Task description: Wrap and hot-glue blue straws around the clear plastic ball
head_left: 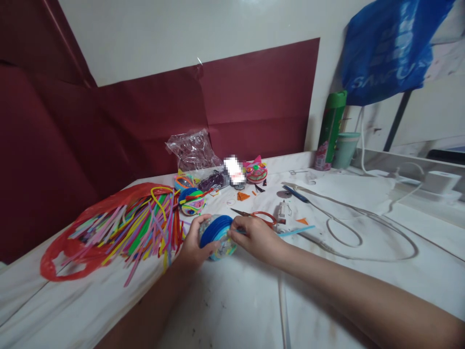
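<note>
My left hand is wrapped around a clear ball partly covered with rows of dark and light blue pipe cleaner. My right hand pinches a light blue pipe cleaner against the ball's right side; its free end sticks out to the right behind the wrist. The fingertips hide where the strip meets the ball. Just beyond my right hand lie orange-handled scissors. Two decorated balls, a multicoloured one and a pink one with button eyes, stand farther back.
Many coloured pipe cleaners spill from a red plastic bag at left. A blue-handled tool, a looped cord and orange scraps lie on the table. A green spray can and a cup stand at back right.
</note>
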The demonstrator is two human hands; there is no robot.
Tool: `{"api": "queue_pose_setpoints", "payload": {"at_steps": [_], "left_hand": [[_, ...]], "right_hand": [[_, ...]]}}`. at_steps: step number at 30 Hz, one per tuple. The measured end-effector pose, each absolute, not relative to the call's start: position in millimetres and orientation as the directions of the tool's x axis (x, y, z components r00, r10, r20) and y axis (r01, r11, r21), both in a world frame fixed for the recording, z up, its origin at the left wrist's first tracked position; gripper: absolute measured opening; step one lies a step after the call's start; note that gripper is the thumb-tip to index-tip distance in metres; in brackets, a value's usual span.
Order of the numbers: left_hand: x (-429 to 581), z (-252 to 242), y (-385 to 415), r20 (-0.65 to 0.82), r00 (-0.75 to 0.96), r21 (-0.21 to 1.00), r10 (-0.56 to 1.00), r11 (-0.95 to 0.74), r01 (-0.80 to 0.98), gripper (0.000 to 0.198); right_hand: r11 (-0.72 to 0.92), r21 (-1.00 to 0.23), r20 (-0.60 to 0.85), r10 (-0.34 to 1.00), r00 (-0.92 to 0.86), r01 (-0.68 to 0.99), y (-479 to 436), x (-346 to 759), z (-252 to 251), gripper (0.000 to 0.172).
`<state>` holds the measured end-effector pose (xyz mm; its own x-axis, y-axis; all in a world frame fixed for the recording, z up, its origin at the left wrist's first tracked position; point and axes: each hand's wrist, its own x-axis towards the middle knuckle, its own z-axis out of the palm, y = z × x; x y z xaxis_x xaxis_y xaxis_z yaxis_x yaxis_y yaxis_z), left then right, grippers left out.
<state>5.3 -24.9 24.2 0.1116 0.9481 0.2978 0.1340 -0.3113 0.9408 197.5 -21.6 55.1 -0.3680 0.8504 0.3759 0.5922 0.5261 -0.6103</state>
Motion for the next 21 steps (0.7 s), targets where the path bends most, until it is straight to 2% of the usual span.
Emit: {"api": "queue_pose_setpoints", "payload": {"at_steps": [8, 11, 15, 21], "left_hand": [[4, 19, -21, 0.314, 0.159, 0.926, 0.936, -0.339, 0.167, 0.065], [4, 20, -20, 0.300, 0.100, 0.924, 0.949, -0.315, 0.217, 0.062], [4, 24, -20, 0.286, 0.052, 0.910, 0.957, -0.288, 0.298, 0.057], [2, 26, -22, 0.294, 0.008, 0.929, 0.956, -0.288, 0.233, 0.051]], "right_hand": [[0.488, -0.578, 0.330, 0.873, -0.359, 0.654, -23, 197, 56, 0.009], [0.493, -0.575, 0.330, 0.870, -0.366, 0.653, -25, 195, 53, 0.009], [0.518, -0.596, 0.367, 0.855, -0.366, 0.614, -25, 194, 48, 0.003], [0.550, -0.644, 0.414, 0.835, -0.362, 0.532, -19, 196, 45, 0.008]]}}
